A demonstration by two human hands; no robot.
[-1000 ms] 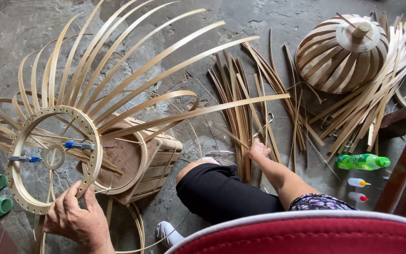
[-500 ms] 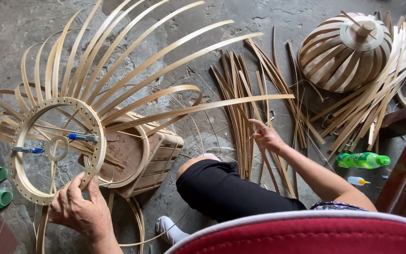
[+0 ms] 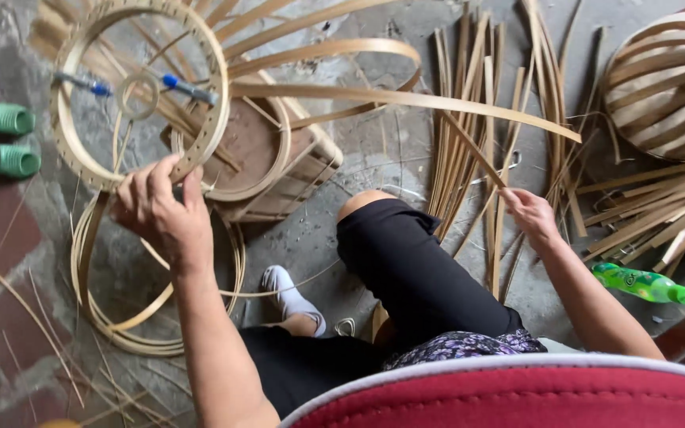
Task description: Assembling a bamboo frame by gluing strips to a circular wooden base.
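Now: one hand on the hoop, the other picking a bamboo strip

Leftmost, two green sandals (image 3: 8,139) lie at the left edge of the frame on the brick floor. Just right of them the left hand (image 3: 160,210) holds the lower rim of the perforated bamboo hoop (image 3: 204,119), fingers (image 3: 146,178) curled over it and clamped on the rim. Loose coiled hoops (image 3: 120,317) lie on the floor below. Curved slats (image 3: 406,99) already fan out from the hoop toward the upper right. At centre right the right hand (image 3: 529,214) pinches one loose strip (image 3: 473,154) from the bundle of strips (image 3: 461,119) on the floor. By my reading, this is the slat-fitting step; the next move calls for steering the strip's end to a free hole in the rim. A green bottle (image 3: 640,283) lies lower right. A finished frame (image 3: 663,87) is cut off at the upper right; the hoop's top is cropped too, and which hole is free is too small to tell
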